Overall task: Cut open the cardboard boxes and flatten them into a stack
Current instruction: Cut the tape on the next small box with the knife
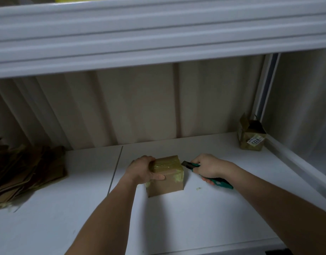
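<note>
A small taped cardboard box (pixel 167 183) stands on the white shelf (pixel 85 208) in the middle. My left hand (pixel 143 169) grips its left side, thumb across the front face, fingers over the top. My right hand (pixel 207 167) holds a green utility knife (pixel 220 183), whose blade end touches the box's upper right edge. A pile of flattened cardboard (pixel 27 173) lies at the far left.
Another small box (pixel 251 136) with open flaps and a white label stands in the back right corner. An upper white shelf (pixel 158 34) overhangs the work area. A metal upright (pixel 265 89) runs at the right. A scrap of tape (pixel 198 189) lies near the knife.
</note>
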